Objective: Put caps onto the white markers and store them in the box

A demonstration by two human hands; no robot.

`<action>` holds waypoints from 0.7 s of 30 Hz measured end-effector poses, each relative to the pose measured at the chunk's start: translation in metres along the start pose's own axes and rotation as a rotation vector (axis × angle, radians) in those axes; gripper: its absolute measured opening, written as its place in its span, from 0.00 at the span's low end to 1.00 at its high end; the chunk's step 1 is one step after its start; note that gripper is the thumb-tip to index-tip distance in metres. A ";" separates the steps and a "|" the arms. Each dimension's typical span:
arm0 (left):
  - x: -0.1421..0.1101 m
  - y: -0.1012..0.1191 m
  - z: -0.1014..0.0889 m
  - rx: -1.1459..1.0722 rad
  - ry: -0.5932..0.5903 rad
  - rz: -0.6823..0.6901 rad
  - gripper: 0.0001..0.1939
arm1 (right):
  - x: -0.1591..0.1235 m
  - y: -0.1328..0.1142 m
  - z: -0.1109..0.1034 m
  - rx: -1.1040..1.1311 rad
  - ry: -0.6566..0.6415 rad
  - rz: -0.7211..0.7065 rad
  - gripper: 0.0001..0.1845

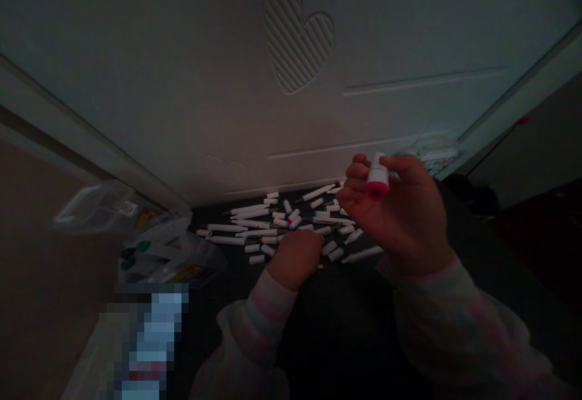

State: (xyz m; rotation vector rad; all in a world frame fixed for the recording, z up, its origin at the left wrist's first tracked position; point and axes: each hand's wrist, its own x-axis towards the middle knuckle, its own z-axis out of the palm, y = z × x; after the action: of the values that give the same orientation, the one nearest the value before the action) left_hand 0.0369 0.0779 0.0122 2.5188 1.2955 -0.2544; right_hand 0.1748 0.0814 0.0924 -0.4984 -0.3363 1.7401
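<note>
My right hand (395, 212) is raised, palm up, above the dark tabletop. Its thumb and fingers pinch a white marker cap (377, 176) with a bright pink end pointing towards me. Lower down, my left hand (296, 257) is closed over the near side of a spread of markers. Its fingers curl underneath, and what they hold, if anything, is hidden. Around it lie several white uncapped markers (251, 212), mostly sideways, mixed with several short white caps (329, 247) with coloured ends.
A clear plastic case (173, 257) with a few dark and green-ended pieces stands at the left, its lid (95, 209) tipped back. Another clear container (439, 154) sits behind my right hand. A white panel (182, 85) with embossed hearts rises behind the markers. A blurred bright patch (154, 342) is at lower left.
</note>
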 end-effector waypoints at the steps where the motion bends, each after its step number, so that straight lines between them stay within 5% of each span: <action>1: 0.000 0.000 0.000 -0.001 0.002 0.005 0.09 | 0.000 0.000 0.000 -0.001 -0.007 0.000 0.07; 21: 0.003 -0.002 0.009 -0.033 0.037 -0.008 0.10 | 0.003 -0.001 -0.006 0.008 -0.045 -0.006 0.03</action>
State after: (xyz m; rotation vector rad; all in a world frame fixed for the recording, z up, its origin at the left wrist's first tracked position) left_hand 0.0366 0.0779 0.0026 2.5027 1.3129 -0.1872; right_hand 0.1781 0.0844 0.0872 -0.4525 -0.3626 1.7486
